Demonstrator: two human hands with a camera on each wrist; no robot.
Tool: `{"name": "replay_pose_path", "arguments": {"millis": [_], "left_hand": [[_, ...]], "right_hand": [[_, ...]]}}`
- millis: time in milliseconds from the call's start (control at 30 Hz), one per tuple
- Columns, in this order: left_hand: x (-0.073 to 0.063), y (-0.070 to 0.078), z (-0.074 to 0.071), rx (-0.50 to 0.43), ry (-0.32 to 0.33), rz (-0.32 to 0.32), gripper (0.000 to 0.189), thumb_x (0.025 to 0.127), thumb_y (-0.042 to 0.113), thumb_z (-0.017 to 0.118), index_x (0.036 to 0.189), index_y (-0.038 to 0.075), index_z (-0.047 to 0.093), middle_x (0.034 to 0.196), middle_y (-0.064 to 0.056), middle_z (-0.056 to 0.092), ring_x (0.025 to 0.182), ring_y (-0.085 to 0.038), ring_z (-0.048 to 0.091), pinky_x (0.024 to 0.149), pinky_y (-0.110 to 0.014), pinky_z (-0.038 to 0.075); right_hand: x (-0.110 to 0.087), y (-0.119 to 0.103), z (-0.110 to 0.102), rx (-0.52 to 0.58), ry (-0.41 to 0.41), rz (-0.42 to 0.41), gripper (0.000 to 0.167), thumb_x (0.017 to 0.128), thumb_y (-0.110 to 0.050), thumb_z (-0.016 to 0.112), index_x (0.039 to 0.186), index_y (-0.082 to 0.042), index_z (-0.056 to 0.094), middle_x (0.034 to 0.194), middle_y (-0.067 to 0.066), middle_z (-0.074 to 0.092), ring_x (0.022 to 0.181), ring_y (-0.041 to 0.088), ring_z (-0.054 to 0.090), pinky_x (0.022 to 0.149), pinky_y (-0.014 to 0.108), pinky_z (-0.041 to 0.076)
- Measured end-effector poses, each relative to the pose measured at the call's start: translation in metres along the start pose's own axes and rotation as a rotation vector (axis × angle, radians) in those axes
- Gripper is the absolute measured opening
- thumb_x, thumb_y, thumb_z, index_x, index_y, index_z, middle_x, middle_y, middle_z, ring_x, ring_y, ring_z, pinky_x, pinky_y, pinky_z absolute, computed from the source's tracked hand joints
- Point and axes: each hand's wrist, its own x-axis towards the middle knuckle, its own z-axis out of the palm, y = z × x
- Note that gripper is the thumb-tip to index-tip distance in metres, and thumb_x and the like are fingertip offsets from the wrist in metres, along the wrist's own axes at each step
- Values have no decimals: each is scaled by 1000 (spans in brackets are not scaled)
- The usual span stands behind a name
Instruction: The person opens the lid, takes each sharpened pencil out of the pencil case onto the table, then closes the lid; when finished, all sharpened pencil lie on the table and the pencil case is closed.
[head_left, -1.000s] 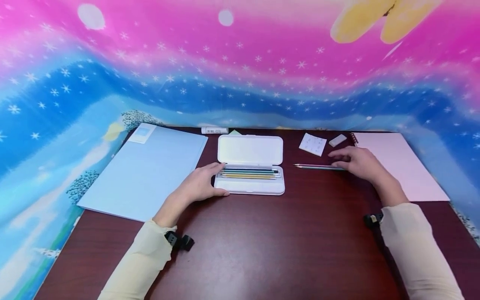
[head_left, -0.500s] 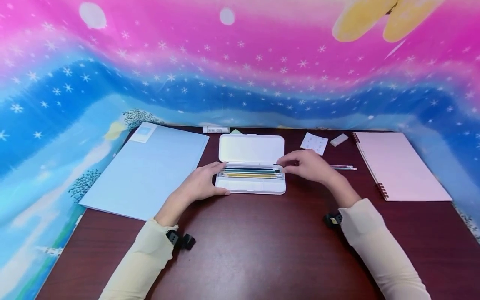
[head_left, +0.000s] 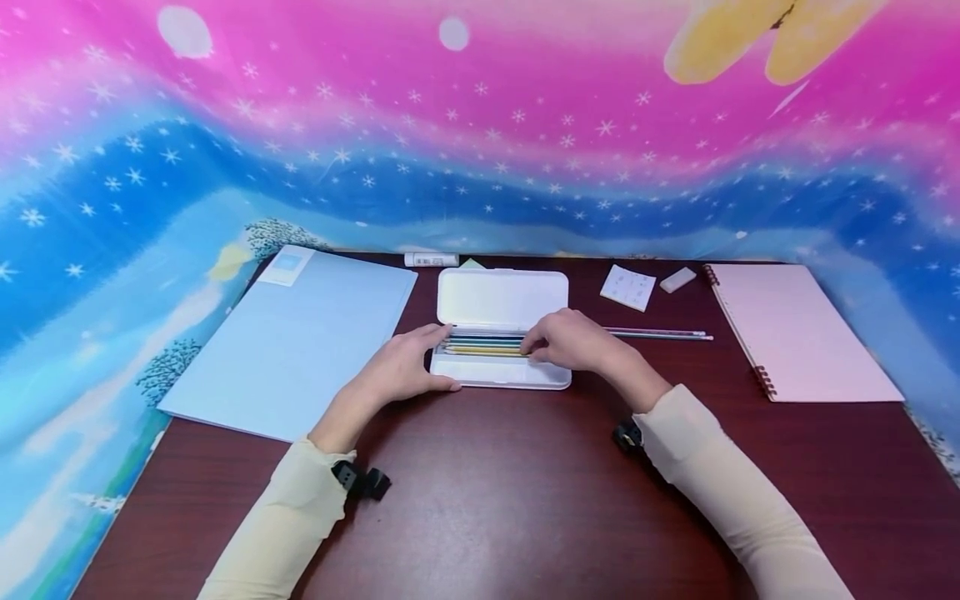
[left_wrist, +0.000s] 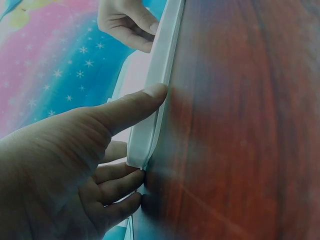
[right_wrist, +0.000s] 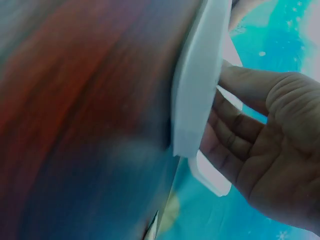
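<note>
A white pencil case point(head_left: 487, 373) lies open on the table, its lid point(head_left: 502, 297) tipped back, with several pencils point(head_left: 483, 343) in it, yellow and dark green among them. My left hand point(head_left: 401, 365) grips the case's left end; in the left wrist view the thumb presses the front wall while the fingers bend round the end. Reaching into the case's right half, my right hand point(head_left: 573, 340) pinches at a yellow pencil with thumb and forefinger. In the right wrist view the case wall point(right_wrist: 200, 85) hides its fingertips.
Two pencils point(head_left: 660, 334) lie to the case's right. Behind them are a patterned paper square point(head_left: 628, 287) and a white eraser point(head_left: 678, 280). A pink spiral notebook point(head_left: 813, 333) lies right, a light blue folder point(head_left: 300, 342) left, a white tube point(head_left: 431, 260) at the back.
My right hand has moved left from the two pencils on the table to over the case and down among its pencils. The left hand stays on the case.
</note>
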Motion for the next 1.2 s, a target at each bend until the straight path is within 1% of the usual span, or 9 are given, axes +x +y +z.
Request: {"name": "replay_pose_path", "arguments": {"millis": [200, 333, 433, 567, 700, 800, 900, 1000, 1200], "left_hand": [[-1, 0, -1, 3, -4, -6, 98, 80, 53, 82, 157, 12, 38, 158, -14, 45, 140, -33, 49, 114, -51, 42], [-1, 0, -2, 10, 4, 3, 97, 80, 52, 82, 157, 12, 39, 157, -14, 46, 140, -34, 49, 114, -51, 42], [-1, 0, -2, 9, 4, 7, 97, 80, 52, 82, 157, 12, 39, 157, -14, 46, 140, -33, 50, 114, -51, 42], [-2, 1, -2, 6, 0, -3, 97, 80, 53, 82, 157, 13, 39, 157, -14, 45, 140, -34, 50, 114, -51, 42], [-2, 2, -1, 3, 2, -4, 97, 80, 52, 82, 157, 13, 39, 157, -14, 45, 140, -34, 50, 114, -51, 42], [-2, 2, -1, 4, 3, -9, 96, 80, 52, 82, 157, 13, 39, 158, -14, 45, 140, -33, 50, 114, -52, 42], [-2, 2, -1, 4, -3, -13, 97, 80, 52, 82, 158, 14, 38, 158, -14, 44, 140, -33, 49, 114, -52, 42], [-2, 3, -1, 2, -8, -11, 97, 80, 53, 82, 158, 13, 38, 158, -14, 44, 141, -33, 49, 114, -51, 42], [-2, 2, -1, 2, -5, -4, 97, 81, 52, 81, 158, 13, 38, 158, -14, 44, 142, -33, 48, 115, -51, 41]], "right_hand": [[3, -12, -4, -56, -27, 30, 16, 91, -13, 75, 103, -19, 83, 102, -1, 79, 80, 15, 59, 77, 32, 50], [3, -16, -6, -90, -25, 33, 15, 90, -12, 75, 101, -18, 83, 101, 1, 79, 85, 15, 64, 83, 35, 55], [4, -18, -7, -116, -16, 28, 14, 89, -10, 75, 99, -16, 84, 99, 1, 79, 89, 16, 69, 86, 37, 57], [4, -19, -5, -116, -18, 10, 18, 89, -5, 72, 98, -15, 84, 99, 2, 79, 87, 17, 69, 83, 37, 57], [4, -15, -2, -87, -20, 0, 23, 89, -3, 71, 103, -16, 83, 102, 2, 79, 82, 14, 64, 78, 33, 54], [2, -13, -1, -48, -16, -3, 21, 90, -5, 72, 106, -15, 82, 102, 1, 79, 76, 12, 60, 73, 30, 51], [-1, -9, 0, 1, -5, 8, 18, 91, -8, 73, 106, -14, 82, 101, 2, 79, 73, 13, 57, 71, 29, 49], [-4, -6, 0, 34, 20, 11, 16, 91, -11, 75, 105, -16, 82, 103, 1, 79, 79, 14, 61, 74, 31, 51], [-11, 5, -8, 87, 106, 12, 16, 90, -13, 77, 104, -18, 83, 107, 1, 79, 101, 18, 71, 89, 40, 57]]}}
